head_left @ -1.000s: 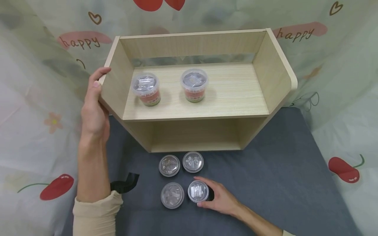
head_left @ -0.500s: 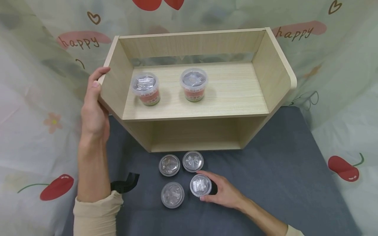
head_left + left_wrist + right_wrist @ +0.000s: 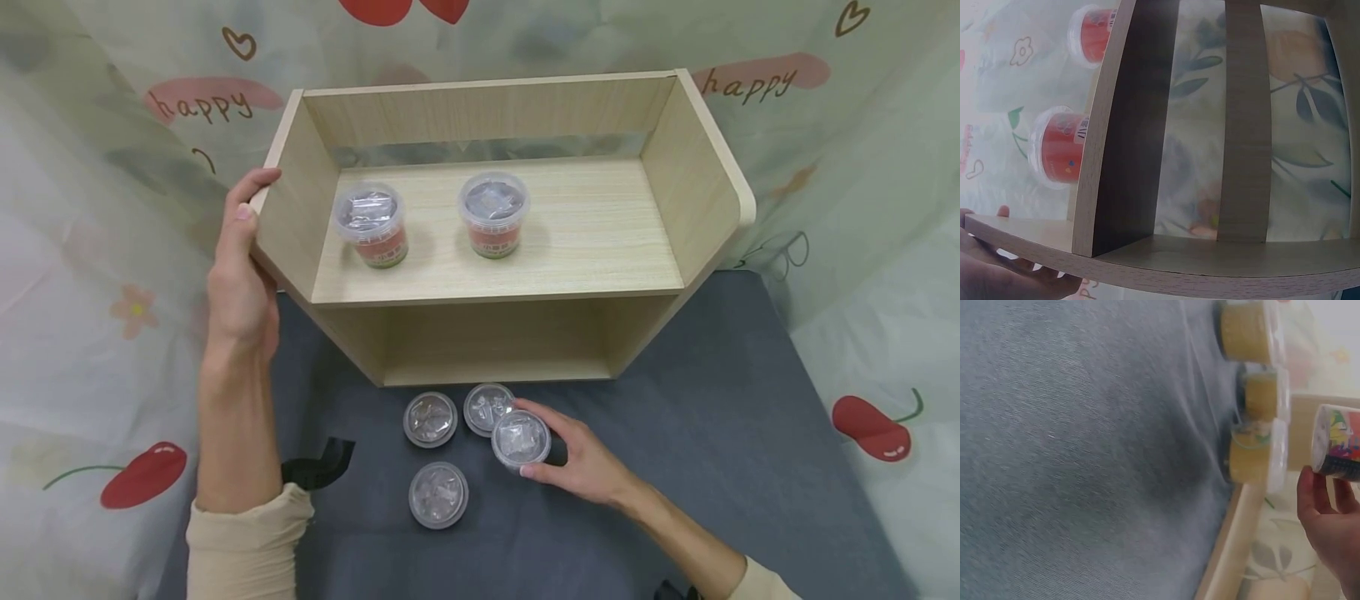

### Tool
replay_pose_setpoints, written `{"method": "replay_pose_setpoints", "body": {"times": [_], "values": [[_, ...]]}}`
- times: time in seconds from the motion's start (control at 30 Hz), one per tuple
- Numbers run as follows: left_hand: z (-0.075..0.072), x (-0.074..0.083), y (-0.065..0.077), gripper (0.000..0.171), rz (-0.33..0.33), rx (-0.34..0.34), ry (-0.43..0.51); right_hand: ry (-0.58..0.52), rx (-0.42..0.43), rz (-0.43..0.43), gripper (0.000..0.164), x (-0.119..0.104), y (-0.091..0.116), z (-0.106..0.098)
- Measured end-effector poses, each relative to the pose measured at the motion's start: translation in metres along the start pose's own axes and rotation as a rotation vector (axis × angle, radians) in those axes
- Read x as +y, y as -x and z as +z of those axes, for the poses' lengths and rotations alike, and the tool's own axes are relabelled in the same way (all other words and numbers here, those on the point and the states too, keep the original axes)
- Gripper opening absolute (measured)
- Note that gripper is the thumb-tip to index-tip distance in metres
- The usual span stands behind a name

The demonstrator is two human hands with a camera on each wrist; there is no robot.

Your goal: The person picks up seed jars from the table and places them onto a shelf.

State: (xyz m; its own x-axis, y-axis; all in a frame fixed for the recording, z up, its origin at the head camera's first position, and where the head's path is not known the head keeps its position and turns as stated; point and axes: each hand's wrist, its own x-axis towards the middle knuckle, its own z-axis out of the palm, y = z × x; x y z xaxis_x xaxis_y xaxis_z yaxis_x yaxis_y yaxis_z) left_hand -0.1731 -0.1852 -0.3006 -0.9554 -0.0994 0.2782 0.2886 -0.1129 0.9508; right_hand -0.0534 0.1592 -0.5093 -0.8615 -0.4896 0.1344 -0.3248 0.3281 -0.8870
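Lidded plastic tub (image 3: 521, 437) held off the worktop (image 3: 720, 425), in front of the shelf unit. Clear lid uppermost, something crinkled and shiny beneath it; side wall printed in several colours, with a dark band, base pale.

Right grip (image 3: 588, 462) closed on this tub, fingertip on the far side, thumb on the near side. From the head, its lid overlaps the outline of the back right tub (image 3: 486, 406); cannot tell from there whether the two touch.

Beside that one, to its left, the back left tub (image 3: 431, 420); nearer the person, the front tub (image 3: 438, 496). All three upright on the worktop, lids on, contents yellowish in the right wrist view.

Left grip (image 3: 243, 279) clasps the front edge of the left side panel (image 3: 300, 196) of the pale wood-grain shelf unit (image 3: 487, 297). On its upper shelf, two red-filled tubs, both upright and lidded: the left red tub (image 3: 371, 221) near that panel, the middle red tub (image 3: 494, 215) well apart from it.

Worktop covered in dark grey-blue cloth. Beige sleeves on both arms; black strap (image 3: 318, 468) by the left cuff. Pale printed curtain (image 3: 135, 242) behind and to the sides: cherries, hearts, "happy".
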Motion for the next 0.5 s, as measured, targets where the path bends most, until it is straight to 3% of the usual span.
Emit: {"method": "replay_pose_setpoints", "body": {"times": [0.5], "values": [[0.0,0.0,0.0,0.041,0.0,0.001,0.001,-0.084,0.051,-0.028,0.074,-0.014,-0.01,-0.027]]}}
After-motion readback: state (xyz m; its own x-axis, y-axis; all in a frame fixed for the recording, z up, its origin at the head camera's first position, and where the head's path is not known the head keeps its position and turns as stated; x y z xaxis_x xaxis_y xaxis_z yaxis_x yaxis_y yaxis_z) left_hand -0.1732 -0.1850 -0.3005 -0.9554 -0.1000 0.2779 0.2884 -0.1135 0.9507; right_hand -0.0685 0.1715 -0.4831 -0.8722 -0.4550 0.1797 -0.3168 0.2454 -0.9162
